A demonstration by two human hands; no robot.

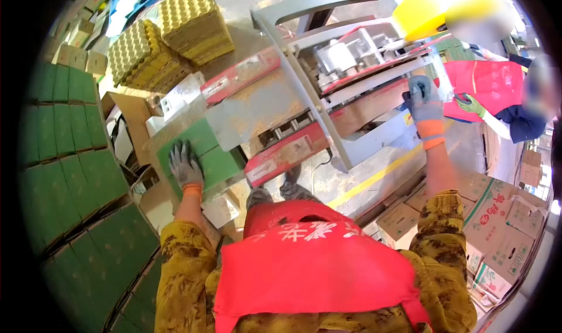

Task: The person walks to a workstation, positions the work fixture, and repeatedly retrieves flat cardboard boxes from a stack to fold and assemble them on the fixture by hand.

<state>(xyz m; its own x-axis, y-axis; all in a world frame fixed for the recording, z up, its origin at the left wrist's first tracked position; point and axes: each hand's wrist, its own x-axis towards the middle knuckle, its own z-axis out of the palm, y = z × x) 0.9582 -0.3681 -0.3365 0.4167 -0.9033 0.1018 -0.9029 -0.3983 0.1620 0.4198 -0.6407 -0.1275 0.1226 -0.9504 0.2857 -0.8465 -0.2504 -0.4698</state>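
My left hand (186, 164), in a grey glove with an orange cuff, lies flat with fingers spread on a green box (213, 166) at the near left end of the machine. My right hand (425, 99), in a similar glove, is at the right end of the machine (351, 58), by its blue-grey frame. Its fingers are curled at the edge of a dark part, and what they hold, if anything, is hidden. Red side rails (287, 159) run along the machine beside the green box.
Stacked green boxes (70, 186) fill the left side. Yellow egg trays (196, 23) stand at the upper left. Brown cartons (486, 216) are piled at the lower right. A co-worker in a red apron (486, 90) with green gloves stands at the right, near a yellow roll (433, 8).
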